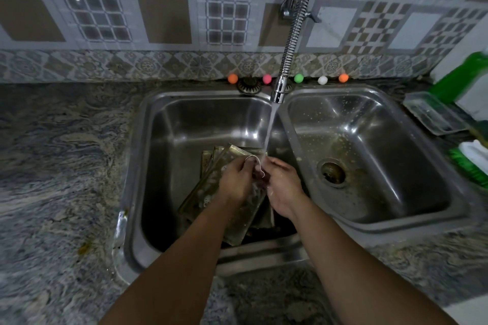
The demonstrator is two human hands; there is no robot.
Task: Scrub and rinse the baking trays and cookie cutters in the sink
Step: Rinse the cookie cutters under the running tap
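I am holding a thin metal cookie cutter over the left sink basin, just under the water stream that is running from the faucet. My left hand is gripping the cutter's left side, fingers curled round it; my right hand is pinching its right side. The baking trays are lying stacked and tilted in the same basin beneath my hands, soapy. The right basin is sitting beside it in the stone surface.
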